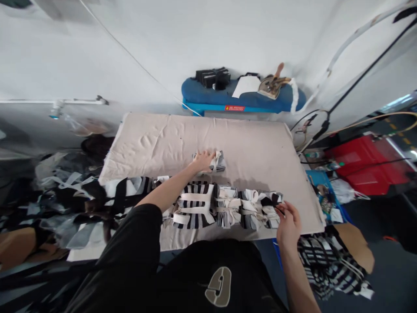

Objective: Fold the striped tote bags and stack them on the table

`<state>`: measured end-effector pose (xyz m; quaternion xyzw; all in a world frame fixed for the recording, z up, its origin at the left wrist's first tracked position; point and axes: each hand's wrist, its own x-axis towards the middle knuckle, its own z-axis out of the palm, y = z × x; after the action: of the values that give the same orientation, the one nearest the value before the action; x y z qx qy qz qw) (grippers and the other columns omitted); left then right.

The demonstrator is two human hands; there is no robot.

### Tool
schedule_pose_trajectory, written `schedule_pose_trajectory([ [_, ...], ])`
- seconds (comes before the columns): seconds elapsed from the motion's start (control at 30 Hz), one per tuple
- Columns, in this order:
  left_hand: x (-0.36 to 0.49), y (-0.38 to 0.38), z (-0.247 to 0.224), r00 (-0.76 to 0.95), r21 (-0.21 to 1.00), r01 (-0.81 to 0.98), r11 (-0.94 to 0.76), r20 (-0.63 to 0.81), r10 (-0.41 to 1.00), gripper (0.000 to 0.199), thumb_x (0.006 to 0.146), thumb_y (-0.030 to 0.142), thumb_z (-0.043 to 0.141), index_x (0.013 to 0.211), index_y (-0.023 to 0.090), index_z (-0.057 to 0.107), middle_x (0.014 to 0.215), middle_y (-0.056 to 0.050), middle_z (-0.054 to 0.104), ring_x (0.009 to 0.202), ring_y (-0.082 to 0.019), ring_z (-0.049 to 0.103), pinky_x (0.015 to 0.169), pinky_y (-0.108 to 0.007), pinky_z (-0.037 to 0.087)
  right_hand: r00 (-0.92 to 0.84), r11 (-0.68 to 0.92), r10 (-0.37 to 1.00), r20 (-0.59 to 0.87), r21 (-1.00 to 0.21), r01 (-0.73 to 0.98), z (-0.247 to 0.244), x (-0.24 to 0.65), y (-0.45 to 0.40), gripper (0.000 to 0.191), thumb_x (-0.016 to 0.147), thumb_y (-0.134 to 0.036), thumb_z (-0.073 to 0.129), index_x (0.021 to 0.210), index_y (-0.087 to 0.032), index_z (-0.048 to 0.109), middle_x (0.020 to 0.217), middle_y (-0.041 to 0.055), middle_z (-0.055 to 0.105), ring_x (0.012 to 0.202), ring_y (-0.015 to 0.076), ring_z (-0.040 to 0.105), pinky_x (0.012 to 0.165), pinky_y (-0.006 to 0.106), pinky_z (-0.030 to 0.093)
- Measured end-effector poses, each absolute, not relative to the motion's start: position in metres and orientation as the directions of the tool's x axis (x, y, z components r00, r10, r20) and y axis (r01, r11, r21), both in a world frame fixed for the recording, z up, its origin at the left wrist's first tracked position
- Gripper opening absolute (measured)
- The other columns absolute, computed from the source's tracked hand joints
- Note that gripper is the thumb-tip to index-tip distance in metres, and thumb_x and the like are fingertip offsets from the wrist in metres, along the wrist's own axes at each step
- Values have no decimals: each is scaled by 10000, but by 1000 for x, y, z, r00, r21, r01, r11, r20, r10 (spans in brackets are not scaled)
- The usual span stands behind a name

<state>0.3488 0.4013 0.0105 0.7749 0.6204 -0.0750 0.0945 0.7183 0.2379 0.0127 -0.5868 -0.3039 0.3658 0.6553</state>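
Observation:
My left hand (203, 161) lies with its fingers spread on a small tied bundle of grey and white cloth (219, 162) near the middle of the covered table. At the right end of a row of tied striped bundles (197, 206), my right hand (289, 217) has its fingers bent together near a black and white bundle (270, 204). Something small and dark shows at those fingertips, too small to name. White strips tie the bundles in the row.
A beige cloth covers the table (260, 143). Behind it, a blue ironing board (208, 98) holds an iron (273, 86) and dark bundles. Fabric heaps (74, 195) lie left, a red bin (361, 163) and striped cloth (332, 261) right.

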Motion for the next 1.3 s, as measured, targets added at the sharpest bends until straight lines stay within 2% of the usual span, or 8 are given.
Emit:
schedule_pose_trajectory([
  [0.13, 349, 365, 19, 124, 204, 973, -110, -55, 991, 802, 896, 387, 627, 1585, 127, 311, 1504, -236, 513, 1390, -384, 494, 1179, -547, 327, 478, 4, 874, -92, -980, -197, 14, 710, 229, 244, 774, -358, 755, 979, -226, 738, 869, -9, 719, 819, 146, 661, 860, 338, 538],
  [0.27, 339, 311, 39, 18, 379, 924, -46, 77, 997, 571, 964, 367, 510, 1495, 176, 427, 1424, -157, 581, 1299, -305, 587, 1107, -417, 457, 140, -247, 948, -287, -938, -244, -4, 678, 212, 251, 828, -426, 708, 972, -227, 758, 920, 48, 754, 882, 218, 702, 893, 416, 563],
  [0.43, 338, 285, 48, 27, 238, 971, -10, -70, 997, 498, 927, 317, 560, 1403, 175, 526, 1370, -160, 630, 1297, -346, 589, 1110, -454, 451, 43, -339, 940, -339, -941, -24, -45, 638, 212, 458, 743, -428, 732, 1153, -223, 709, 1273, 103, 705, 1232, 305, 627, 1155, 488, 435],
  [0.57, 363, 295, 43, 80, 315, 949, 1, -244, 966, 410, 974, 312, 499, 1362, 198, 566, 1253, -97, 737, 1170, -272, 691, 1019, -365, 510, 43, -373, 928, -370, -924, 86, -63, 627, 227, 650, 746, -419, 719, 1347, -198, 606, 1455, 116, 598, 1377, 311, 530, 1238, 476, 328],
  [0.73, 405, 309, 16, 226, 261, 955, -141, -330, 916, 532, 980, 343, 524, 1446, 87, 497, 1203, -180, 760, 1230, -300, 682, 1158, -402, 388, -41, -426, 902, -430, -901, 87, -71, 615, 243, 640, 749, -423, 741, 1323, -178, 603, 1355, 124, 672, 1275, 332, 613, 1182, 498, 393],
  [0.9, 423, 322, -1, 240, 187, 968, -167, -503, 830, 477, 984, 411, 486, 1277, 64, 632, 1150, -248, 756, 1150, -352, 719, 1042, -447, 476, -120, -417, 905, -409, -907, -53, -78, 606, 258, 510, 733, -439, 761, 1180, -213, 664, 1234, 76, 742, 1213, 298, 648, 1135, 453, 442],
  [1.1, 440, 322, 11, 235, 180, 969, -169, -466, 853, 398, 979, 372, 467, 1200, 122, 683, 1102, -214, 775, 1112, -340, 734, 1057, -467, 462, -18, -519, 852, -523, -840, -158, -77, 598, 264, 492, 733, -472, 716, 1153, -219, 679, 1163, 65, 764, 1163, 292, 665, 1080, 441, 484],
  [1.3, 450, 295, 20, 133, 252, 966, -49, -328, 935, 452, 993, 424, 478, 1283, 105, 615, 984, -193, 795, 1019, -342, 758, 1198, -574, 296, 95, -412, 899, -427, -900, -145, -71, 588, 258, 563, 773, -436, 695, 1284, -209, 622, 1306, 84, 707, 1197, 270, 639, 1103, 392, 463],
])
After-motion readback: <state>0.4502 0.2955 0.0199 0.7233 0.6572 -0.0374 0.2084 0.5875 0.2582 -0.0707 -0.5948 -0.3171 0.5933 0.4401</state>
